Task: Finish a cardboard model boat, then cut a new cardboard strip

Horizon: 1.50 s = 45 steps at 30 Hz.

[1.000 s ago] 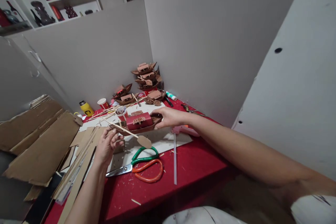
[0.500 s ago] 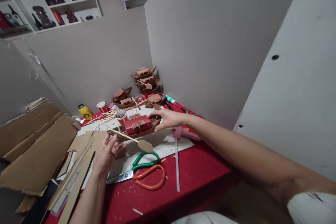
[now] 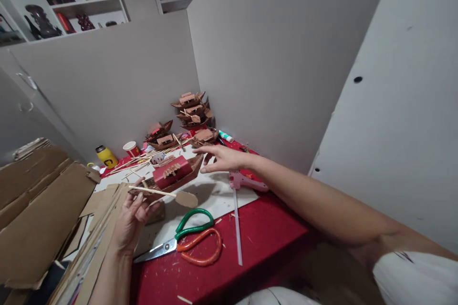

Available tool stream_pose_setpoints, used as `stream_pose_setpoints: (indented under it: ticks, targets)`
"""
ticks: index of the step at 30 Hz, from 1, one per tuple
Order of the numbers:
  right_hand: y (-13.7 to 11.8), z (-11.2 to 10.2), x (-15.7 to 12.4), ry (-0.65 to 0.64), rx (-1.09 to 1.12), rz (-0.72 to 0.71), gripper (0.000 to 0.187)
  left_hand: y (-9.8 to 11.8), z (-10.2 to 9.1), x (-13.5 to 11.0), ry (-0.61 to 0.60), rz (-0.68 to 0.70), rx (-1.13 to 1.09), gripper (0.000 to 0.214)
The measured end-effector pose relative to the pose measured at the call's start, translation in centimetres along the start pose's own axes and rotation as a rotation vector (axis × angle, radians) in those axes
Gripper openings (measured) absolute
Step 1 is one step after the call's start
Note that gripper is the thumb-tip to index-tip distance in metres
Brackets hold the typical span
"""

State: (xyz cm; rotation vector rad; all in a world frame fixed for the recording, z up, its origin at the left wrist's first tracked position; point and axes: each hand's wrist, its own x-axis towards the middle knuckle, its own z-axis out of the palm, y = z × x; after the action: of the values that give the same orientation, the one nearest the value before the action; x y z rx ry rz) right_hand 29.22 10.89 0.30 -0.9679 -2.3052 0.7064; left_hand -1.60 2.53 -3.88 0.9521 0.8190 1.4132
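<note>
A brown model boat with a red cabin hangs above the white sheet. My left hand grips its stern end, where a thin stick oar with a flat blade juts right. My right hand hovers just past the bow with fingers stretched out and holds nothing. Large scissors with green and orange handles lie on the red tablecloth below the boat.
More model boats are stacked in the far corner, with others beside them. A paper cup, a yellow bottle and loose sticks lie at the back. Cardboard sheets fill the left. A pink glue gun and glue stick lie right. White partition walls close in.
My right hand has let go of the boat's bow and opened. The boat now tilts, held by my left hand alone, and has shifted slightly left.
</note>
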Motion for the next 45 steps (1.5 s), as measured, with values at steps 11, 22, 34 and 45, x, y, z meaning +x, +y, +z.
stream_pose_setpoints:
  ticks: [11, 22, 34, 45]
  targets:
    - [3.6, -1.7, -6.3, 0.207, -0.055, 0.256, 0.036, 2.7, -1.0, -0.2, 0.207, 0.22, -0.061, 0.032]
    - [6.9, -3.3, -10.4, 0.4, -0.19, 0.469, 0.028, 3.2, -0.8, 0.1, 0.29, 0.248, 0.007, 0.023]
    - [7.3, -2.6, -9.0, 0.326, -0.364, 0.52, 0.027, 4.0, -0.9, -0.1, 0.327, 0.328, -0.016, 0.008]
    - [4.6, -2.7, -1.1, 0.282, -0.336, 0.305, 0.018, 3.9, -2.1, 0.0, 0.364, 0.406, -0.032, 0.02]
